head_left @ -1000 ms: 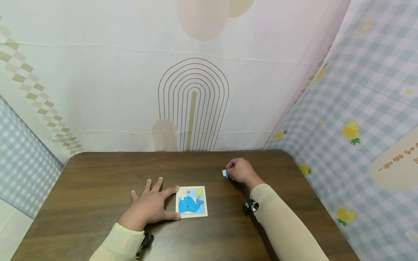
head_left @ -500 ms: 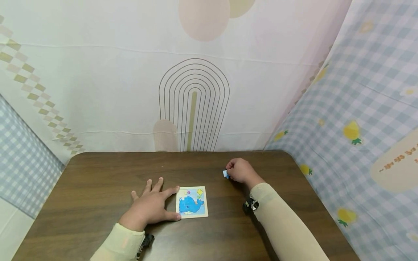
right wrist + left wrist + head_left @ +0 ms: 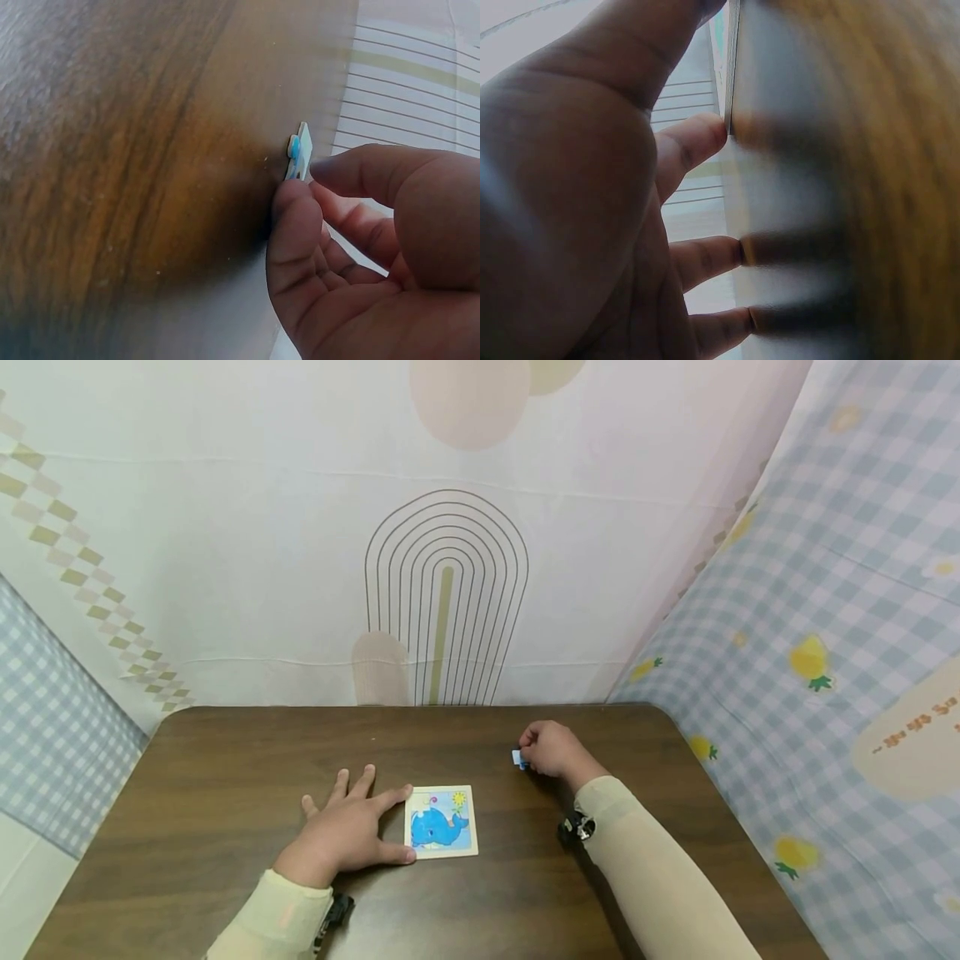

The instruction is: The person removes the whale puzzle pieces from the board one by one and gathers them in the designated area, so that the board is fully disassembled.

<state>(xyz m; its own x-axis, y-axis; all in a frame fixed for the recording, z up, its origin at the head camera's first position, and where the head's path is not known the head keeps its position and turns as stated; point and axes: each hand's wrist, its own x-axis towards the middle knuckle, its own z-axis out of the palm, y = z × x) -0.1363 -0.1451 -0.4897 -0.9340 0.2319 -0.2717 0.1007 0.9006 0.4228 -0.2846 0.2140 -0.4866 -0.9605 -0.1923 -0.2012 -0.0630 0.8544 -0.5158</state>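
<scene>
A small square jigsaw puzzle with a blue whale, a yellow flower and a pale frame lies flat on the table, left of the right hand. My left hand is spread on the table; its thumb and index fingertip touch the puzzle's left corners. In the left wrist view the puzzle's thin edge meets the index fingertip. To the right and farther back, my right hand pinches a small light-blue puzzle piece between thumb and fingers, close to the tabletop. Those fingers hide part of the piece.
The brown wooden table ends at the back against a pale printed cloth. A blue checked cloth hangs along the right side, another on the left.
Nearly nothing. The head view shifts very slightly, while both hands, the puzzle and the pinched piece stay in place.
</scene>
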